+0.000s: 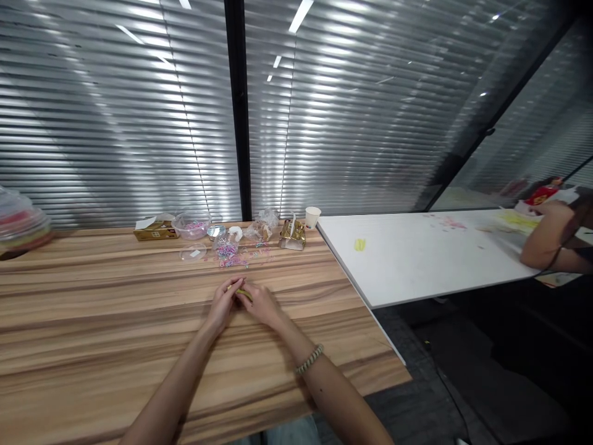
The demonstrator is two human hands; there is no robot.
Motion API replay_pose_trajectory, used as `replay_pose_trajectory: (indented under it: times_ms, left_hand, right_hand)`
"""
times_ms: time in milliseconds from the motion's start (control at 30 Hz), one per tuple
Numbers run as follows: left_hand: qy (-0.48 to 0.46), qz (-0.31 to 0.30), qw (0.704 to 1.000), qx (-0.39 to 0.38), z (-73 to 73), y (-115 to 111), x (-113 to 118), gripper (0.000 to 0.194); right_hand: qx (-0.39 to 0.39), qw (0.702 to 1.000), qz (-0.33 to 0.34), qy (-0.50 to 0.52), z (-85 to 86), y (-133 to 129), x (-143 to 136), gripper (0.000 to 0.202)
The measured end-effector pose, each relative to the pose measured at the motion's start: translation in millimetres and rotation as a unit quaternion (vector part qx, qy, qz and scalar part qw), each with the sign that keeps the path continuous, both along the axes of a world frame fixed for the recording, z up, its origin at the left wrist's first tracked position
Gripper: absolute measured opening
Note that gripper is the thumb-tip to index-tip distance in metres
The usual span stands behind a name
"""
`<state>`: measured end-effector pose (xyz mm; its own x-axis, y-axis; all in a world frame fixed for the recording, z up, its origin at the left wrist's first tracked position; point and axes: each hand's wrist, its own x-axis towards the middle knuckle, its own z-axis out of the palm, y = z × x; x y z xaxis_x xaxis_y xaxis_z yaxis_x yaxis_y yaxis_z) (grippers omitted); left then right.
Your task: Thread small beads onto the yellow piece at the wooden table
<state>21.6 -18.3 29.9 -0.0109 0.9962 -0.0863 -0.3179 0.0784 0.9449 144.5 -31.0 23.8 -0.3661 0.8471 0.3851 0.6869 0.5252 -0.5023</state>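
Observation:
My left hand point(223, 303) and my right hand point(260, 301) meet above the wooden table, fingers curled toward each other. Pinched between them is a small yellow-green strip point(244, 293); the fingers cover most of it, and its exact kind does not show. A beaded bracelet point(309, 360) circles my right wrist. Just beyond my hands, small pink, blue and purple pieces point(234, 262) lie scattered beside a clear bag point(227, 248) of similar pieces.
Along the back stand a gold box point(156, 230), a clear tub point(191, 226), a gold tissue pack point(292, 236) and a paper cup point(312, 216). A round lid point(193, 252) lies nearby. A white table point(407, 266) adjoins on the right, where another person's arm point(549, 238) rests.

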Motion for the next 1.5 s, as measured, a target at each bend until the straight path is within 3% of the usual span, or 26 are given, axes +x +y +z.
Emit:
replay_pose_trajectory:
  times_ms: [600, 1167, 1500]
  left_hand:
    - [0.049, -0.015, 0.998, 0.033, -12.1, 6.4, -4.5, 0.033]
    - [0.13, -0.011, 0.99, 0.051, -4.1, 4.0, -3.2, 0.031]
    - [0.173, -0.02, 0.983, 0.061, -6.9, 7.3, -5.5, 0.033]
  right_hand:
    - [-0.026, 1.0, -0.002, -0.005, 2.9, -1.2, 0.2, 0.026]
    - [-0.038, 0.999, 0.009, 0.002, 2.7, 0.1, 0.2, 0.027]
    - [-0.046, 0.999, 0.018, 0.005, 5.7, -0.3, 1.4, 0.027]
